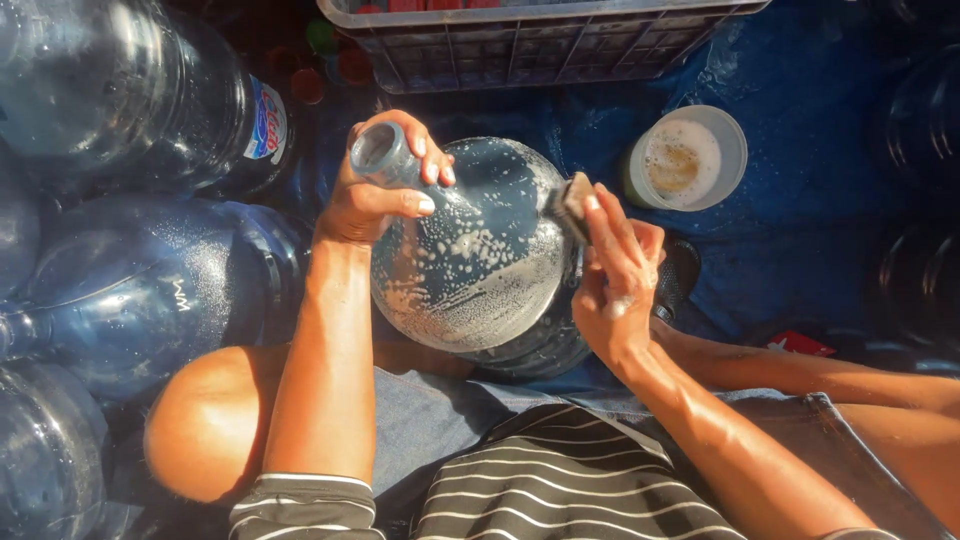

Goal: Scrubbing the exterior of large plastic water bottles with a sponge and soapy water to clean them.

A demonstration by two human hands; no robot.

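A large blue water jug (480,270) stands in front of me, its shoulder covered in white soap foam. My left hand (375,190) is wrapped around the jug's neck (378,152), thumb across the front. My right hand (610,285) presses a small scrubbing sponge (572,203) against the jug's right shoulder. Both forearms are wet and reach out from above my knees.
A white cup of soapy water (685,158) sits on the blue tarp (800,210) to the right. Several more blue jugs (150,290) lie at the left. A grey plastic crate (530,35) stands at the back. Dark jugs (925,280) line the right edge.
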